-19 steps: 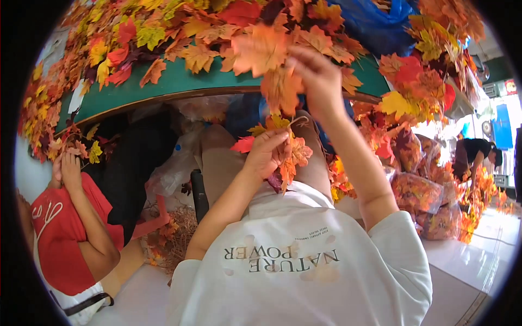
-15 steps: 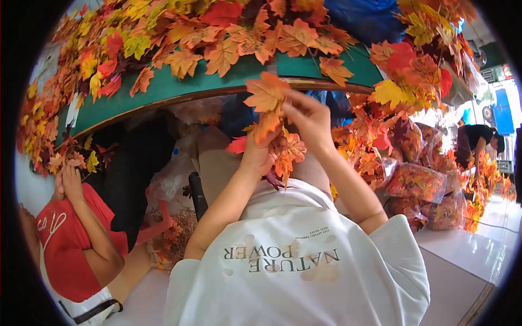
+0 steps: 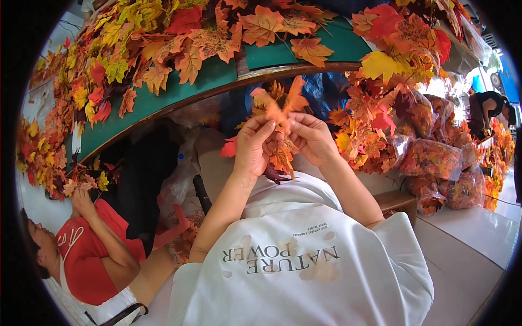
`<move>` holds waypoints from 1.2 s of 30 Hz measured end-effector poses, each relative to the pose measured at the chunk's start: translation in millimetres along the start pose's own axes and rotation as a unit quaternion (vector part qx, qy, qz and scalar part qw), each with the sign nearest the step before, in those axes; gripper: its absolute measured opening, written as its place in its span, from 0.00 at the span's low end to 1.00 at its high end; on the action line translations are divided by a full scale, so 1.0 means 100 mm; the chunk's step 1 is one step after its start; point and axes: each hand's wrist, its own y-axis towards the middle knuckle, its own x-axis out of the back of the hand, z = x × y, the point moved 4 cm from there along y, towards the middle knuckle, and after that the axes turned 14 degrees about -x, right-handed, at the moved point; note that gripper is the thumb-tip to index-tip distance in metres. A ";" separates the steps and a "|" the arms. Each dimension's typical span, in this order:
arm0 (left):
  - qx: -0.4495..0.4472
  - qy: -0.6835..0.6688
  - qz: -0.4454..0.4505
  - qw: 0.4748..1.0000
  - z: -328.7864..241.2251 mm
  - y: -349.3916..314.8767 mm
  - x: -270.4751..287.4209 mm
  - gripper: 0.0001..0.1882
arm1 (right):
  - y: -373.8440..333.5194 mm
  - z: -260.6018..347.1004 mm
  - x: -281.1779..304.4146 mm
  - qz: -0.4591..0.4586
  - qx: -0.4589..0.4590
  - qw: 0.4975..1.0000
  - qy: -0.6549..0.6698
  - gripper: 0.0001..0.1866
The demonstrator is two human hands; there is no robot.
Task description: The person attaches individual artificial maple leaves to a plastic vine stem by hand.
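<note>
Both hands meet above my lap, just in front of the table edge. My left hand (image 3: 253,146) is closed, thumb against fingers, on the orange artificial maple leaves. Close beside it, my right hand (image 3: 312,137) pinches the base of the same leaves between thumb and fingertips. The orange maple leaf (image 3: 278,113) stands up between the two hands, its lobes slightly blurred. Below the fingers hangs more of the bunch, including an orange leaf (image 3: 284,157) and a dark purple leaf (image 3: 274,175). A red leaf (image 3: 229,147) sticks out behind my left wrist. The stems are hidden by my fingers.
A green table (image 3: 157,106) with a brown edge curves ahead, heaped with orange, red and yellow leaves (image 3: 206,43). On the left, a co-worker in a red top (image 3: 106,250) handles leaves. Clear bags of leaves (image 3: 432,158) are piled at right; another person (image 3: 486,111) bends beyond.
My right hand has come down beside my left, and both now pinch the leaves. The orange leaf has swung upright between them. The view has shifted slightly.
</note>
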 end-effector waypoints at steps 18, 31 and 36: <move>0.021 0.012 -0.009 1.000 -0.01 -0.06 -0.15 0.10 | -0.04 0.19 -0.03 -0.007 0.066 0.998 0.010 0.06; -0.054 0.068 -0.023 0.996 -0.01 -0.03 -0.20 0.06 | 0.05 -0.20 -0.13 0.038 -0.070 0.990 0.113 0.09; -0.051 0.084 -0.038 0.994 0.00 -0.03 -0.22 0.06 | 0.06 -0.20 -0.10 0.034 -0.064 0.992 0.102 0.09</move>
